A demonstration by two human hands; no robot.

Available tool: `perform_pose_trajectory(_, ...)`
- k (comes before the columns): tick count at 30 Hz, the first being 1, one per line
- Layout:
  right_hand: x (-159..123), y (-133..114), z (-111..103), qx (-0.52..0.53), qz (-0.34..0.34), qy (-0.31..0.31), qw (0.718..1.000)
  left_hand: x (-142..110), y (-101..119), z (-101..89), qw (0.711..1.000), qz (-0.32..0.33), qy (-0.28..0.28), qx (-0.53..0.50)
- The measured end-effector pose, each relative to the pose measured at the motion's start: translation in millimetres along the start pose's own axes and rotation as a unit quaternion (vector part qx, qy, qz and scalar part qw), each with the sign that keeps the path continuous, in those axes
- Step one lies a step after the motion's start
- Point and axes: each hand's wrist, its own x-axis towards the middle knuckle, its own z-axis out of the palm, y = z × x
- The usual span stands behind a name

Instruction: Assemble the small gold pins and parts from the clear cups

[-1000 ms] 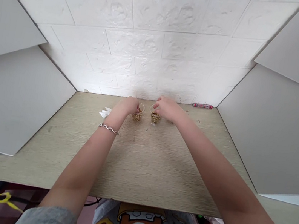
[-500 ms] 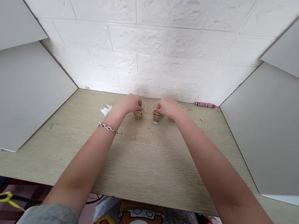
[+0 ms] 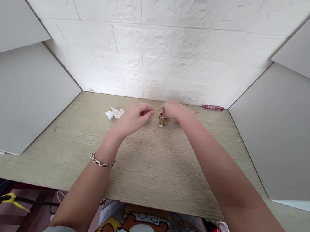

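My left hand (image 3: 135,118) is raised just in front of a clear cup, thumb and forefinger pinched together; whatever is between them is too small to name. That cup is mostly covered by the hand, with only its rim showing. My right hand (image 3: 173,110) reaches down over the middle clear cup (image 3: 163,122), its fingertips closed among small gold-coloured pieces. What they grip is hidden. Behind my right wrist stands another clear cup (image 3: 189,108), partly covered, with similar gold bits.
A crumpled white tissue (image 3: 114,113) lies left of my left hand. Against the white brick-patterned wall (image 3: 155,44) rests a red pen-like stick (image 3: 213,107). Tiny scraps dot the wooden tabletop (image 3: 163,173). Grey panels (image 3: 297,136) flank both sides.
My left hand has come up out of the left cup and back toward me, turning so its pinched fingertips point right. The right hand stays at the middle cup.
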Motion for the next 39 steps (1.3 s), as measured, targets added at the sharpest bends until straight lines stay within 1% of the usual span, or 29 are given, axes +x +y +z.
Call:
perform_pose_trajectory(2,-2.2,-3.8,-3.1,-0.016,0.009,-0.005,1.0,-5.5,-1.5,5.7,0.992,-0.023,-0.036,-0.119)
perform_pose_trajectory(5,-5.6,-7.7,-5.6,-0.022,0.018,-0.006,1.0,-8.5,-6.6,15.6,0.956,-0.038,-0.083,-0.278)
perform_pose_trajectory(7,-6.2,-7.6,-4.8,-0.017,0.015,-0.001,1.0,-9.0,-9.0,20.9,0.931,-0.049,-0.091,-0.351)
perform_pose_trajectory(10,-4.4,-3.3,-0.6,-0.005,-0.011,0.026,1.0,-9.6,-9.7,24.4,0.896,-0.079,-0.083,-0.429)
perform_pose_trajectory(12,-5.7,0.7,2.4,-0.003,-0.033,0.07,0.997,-10.0,-9.6,25.1,0.875,-0.102,-0.08,-0.466)
perform_pose_trajectory(13,-8.6,2.5,3.8,-0.006,-0.042,0.102,0.994,-10.2,-9.7,25.5,0.867,-0.113,-0.08,-0.479)
perform_pose_trajectory(15,-20.2,4.5,6.6,-0.006,-0.053,0.172,0.984,-10.2,-10.1,27.8,0.852,-0.135,-0.081,-0.5)
perform_pose_trajectory(17,-38.2,4.1,10.9,0.027,-0.067,0.228,0.971,-10.2,-10.1,32.1,0.841,-0.16,-0.081,-0.511)
perform_pose_trajectory(19,-57.4,1.7,18.0,0.107,-0.094,0.251,0.957,-10.7,-8.6,37.8,0.833,-0.183,-0.083,-0.515)
perform_pose_trajectory(21,-72.1,-1.1,28.4,0.19,-0.128,0.259,0.938,-11.8,-5.8,43.6,0.828,-0.195,-0.089,-0.518)
perform_pose_trajectory(23,-79.2,-2.9,40.7,0.27,-0.146,0.259,0.916,-13.3,-2.6,48.4,0.821,-0.2,-0.1,-0.526)
perform_pose_trajectory(25,-79.6,-3.8,52.8,0.315,-0.144,0.262,0.901,-14.7,-0.2,51.9,0.816,-0.201,-0.11,-0.531)
perform_pose_trajectory(28,-75.3,-4.8,67.0,0.323,-0.143,0.302,0.886,-15.6,1.0,55.0,0.822,-0.2,-0.11,-0.521)
perform_pose_trajectory(31,-73.7,-6.4,75.1,0.319,-0.142,0.335,0.875,-15.4,0.3,56.7,0.83,-0.199,-0.103,-0.511)
perform_pose_trajectory(39,-79.0,-12.1,80.9,0.295,-0.128,0.359,0.876,-16.4,2.5,59.3,0.841,-0.204,-0.103,-0.491)
